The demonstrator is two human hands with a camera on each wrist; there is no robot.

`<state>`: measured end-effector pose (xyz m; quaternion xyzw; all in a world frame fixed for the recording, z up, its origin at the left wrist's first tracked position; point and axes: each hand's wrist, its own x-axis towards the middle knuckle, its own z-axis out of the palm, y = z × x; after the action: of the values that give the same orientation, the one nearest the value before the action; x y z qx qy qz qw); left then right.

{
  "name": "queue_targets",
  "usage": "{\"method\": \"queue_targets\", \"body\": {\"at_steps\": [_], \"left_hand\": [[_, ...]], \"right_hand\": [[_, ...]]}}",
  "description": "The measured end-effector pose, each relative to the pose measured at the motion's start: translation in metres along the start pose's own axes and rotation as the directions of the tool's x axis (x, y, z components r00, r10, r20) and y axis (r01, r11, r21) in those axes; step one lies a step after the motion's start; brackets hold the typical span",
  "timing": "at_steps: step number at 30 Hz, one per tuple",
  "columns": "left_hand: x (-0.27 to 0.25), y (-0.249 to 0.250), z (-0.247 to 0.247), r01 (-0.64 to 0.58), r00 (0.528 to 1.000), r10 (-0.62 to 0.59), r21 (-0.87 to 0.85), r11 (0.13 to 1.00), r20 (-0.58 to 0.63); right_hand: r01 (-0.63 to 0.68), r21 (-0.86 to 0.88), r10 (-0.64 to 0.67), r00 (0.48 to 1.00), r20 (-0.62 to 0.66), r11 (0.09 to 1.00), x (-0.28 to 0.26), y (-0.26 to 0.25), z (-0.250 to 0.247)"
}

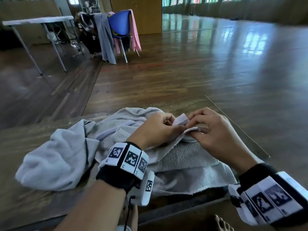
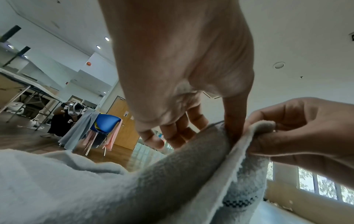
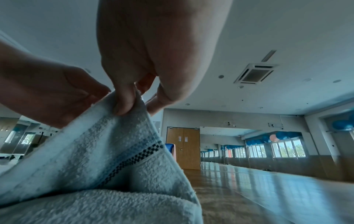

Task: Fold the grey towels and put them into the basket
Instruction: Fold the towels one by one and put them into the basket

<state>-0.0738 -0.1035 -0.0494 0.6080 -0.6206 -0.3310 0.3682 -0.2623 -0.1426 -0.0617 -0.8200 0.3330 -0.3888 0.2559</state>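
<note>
A crumpled grey towel with a dark chequered stripe lies on the wooden table in front of me. Both hands meet at its far right corner. My left hand pinches the towel's edge between thumb and fingers. My right hand pinches the same raised edge beside it. In the left wrist view the left hand touches the towel next to the right hand. The right wrist view has the right hand gripping the lifted corner of the towel. No basket is in view.
A blue chair draped with a grey cloth and a pink cloth stands far off on the wooden floor. Left of it is a white folding table. A person crouches by the chair. The table's far edge runs just beyond my hands.
</note>
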Motion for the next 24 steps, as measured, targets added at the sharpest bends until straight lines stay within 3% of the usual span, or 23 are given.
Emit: {"method": "queue_targets", "body": {"at_steps": [3,5,7,8,10,11,13,15,18,24], "left_hand": [[0.012,-0.007,0.001,-0.039,0.968,0.057,0.078,0.996,-0.244],[0.016,-0.011,-0.001,-0.072,0.875,0.137,0.155,0.985,-0.464],[0.020,-0.014,-0.002,-0.081,0.768,0.164,0.160,0.984,-0.619],[0.022,-0.016,-0.004,-0.078,0.745,0.157,0.149,0.986,-0.648],[0.025,-0.015,-0.005,-0.070,0.780,0.133,0.125,0.990,-0.612],[0.025,-0.014,-0.004,-0.068,0.826,0.125,0.123,0.990,-0.549],[0.023,-0.014,-0.001,-0.074,0.904,0.130,0.150,0.986,-0.408],[0.018,-0.013,0.001,-0.099,0.948,0.143,0.160,0.982,-0.286],[0.013,-0.014,0.001,-0.116,0.972,0.143,0.152,0.982,-0.185],[0.011,-0.011,-0.003,-0.135,0.965,0.141,0.043,0.990,-0.219]], "right_hand": [[-0.015,-0.068,0.012,0.999,-0.037,0.998,0.004,0.002,0.003],[-0.001,-0.100,0.000,1.000,-0.009,0.995,0.005,-0.002,0.004],[0.015,-0.070,-0.002,0.983,0.185,0.997,0.005,-0.004,0.002],[-0.009,-0.025,0.017,0.943,0.332,1.000,0.005,-0.005,0.001],[-0.102,0.029,0.068,0.820,0.569,0.994,0.003,-0.005,-0.002],[-0.123,0.039,0.076,0.799,0.596,0.992,0.002,-0.002,-0.002],[-0.135,0.086,0.080,0.883,0.462,0.987,0.006,0.004,0.000],[-0.149,0.179,0.109,0.970,0.217,0.972,0.012,0.009,0.002],[-0.157,0.217,0.157,0.987,0.019,0.963,0.019,0.015,0.006],[-0.182,0.177,0.196,0.979,-0.061,0.967,0.021,0.013,0.013]]}}
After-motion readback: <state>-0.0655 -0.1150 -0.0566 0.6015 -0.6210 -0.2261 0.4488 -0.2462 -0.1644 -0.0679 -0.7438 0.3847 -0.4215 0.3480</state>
